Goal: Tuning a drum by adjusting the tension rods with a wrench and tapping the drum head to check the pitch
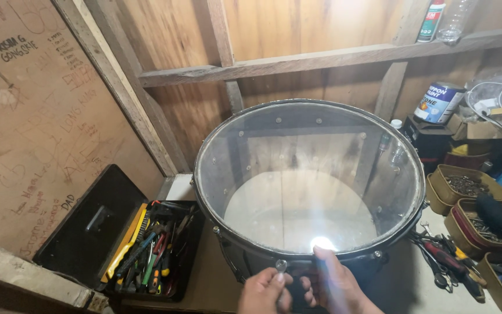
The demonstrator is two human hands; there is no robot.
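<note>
At the near rim of the drum (309, 174), which stands on the surface with its clear head facing you, your left hand (265, 293) has its grip clamped on a small metal key (280, 267); your right hand (338, 285) rests beside it on the hoop, its grip too blurred to tell; an open toolbox (146, 250) sits to the left.

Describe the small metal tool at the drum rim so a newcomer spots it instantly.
Start at the big drum with the clear head. At its near rim, the left hand pinches a small silvery key; it is the only shiny piece there, beside the right hand.
</note>
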